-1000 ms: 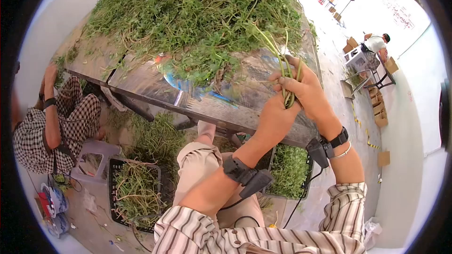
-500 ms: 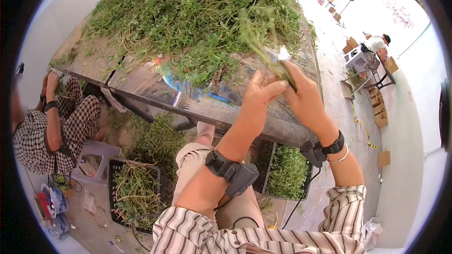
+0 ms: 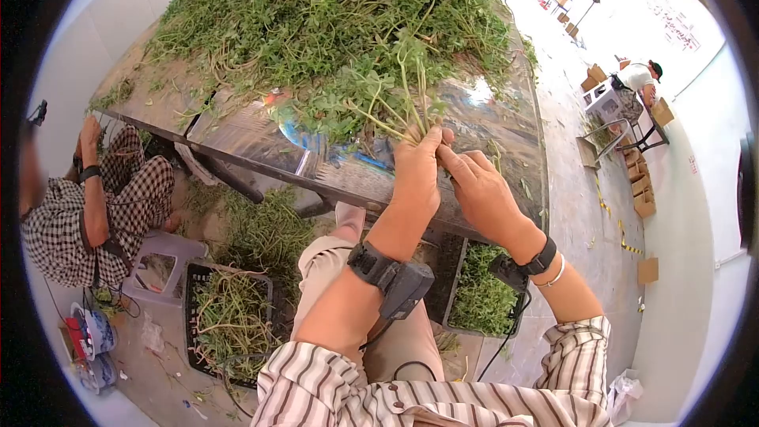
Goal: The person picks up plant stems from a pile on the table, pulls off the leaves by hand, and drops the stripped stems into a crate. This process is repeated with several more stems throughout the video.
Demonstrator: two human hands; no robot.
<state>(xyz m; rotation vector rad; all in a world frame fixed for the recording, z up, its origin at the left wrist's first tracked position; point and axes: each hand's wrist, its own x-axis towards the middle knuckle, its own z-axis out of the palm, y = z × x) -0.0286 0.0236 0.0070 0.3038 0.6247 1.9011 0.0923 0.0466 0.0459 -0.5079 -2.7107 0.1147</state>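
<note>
Above the near edge of the table, my left hand [image 3: 417, 172] is closed around a small bunch of leafy green stems [image 3: 411, 99]. The stems fan up and away from the fist, with leaves at their far ends. Right against it, my right hand [image 3: 481, 190] has bent fingers pinched together by the left thumb, at the lower end of the bunch. What lies between those fingertips is hidden. Beyond both hands, a large heap of the same green plants [image 3: 332, 24] covers much of the table [image 3: 253, 138].
Below the table stand a black crate of stems [image 3: 188, 324] at left and another of short greens [image 3: 486, 292] at right. Loose plants [image 3: 261, 229] lie on the floor. A person in checked clothes [image 3: 63, 221] sits at left; another person [image 3: 636, 79] works far right near cardboard boxes [image 3: 640, 182].
The bunch has swung leftward and is now in my left fist, its stems spread apart. My right hand has moved down slightly, from around the stems to beside the left thumb.
</note>
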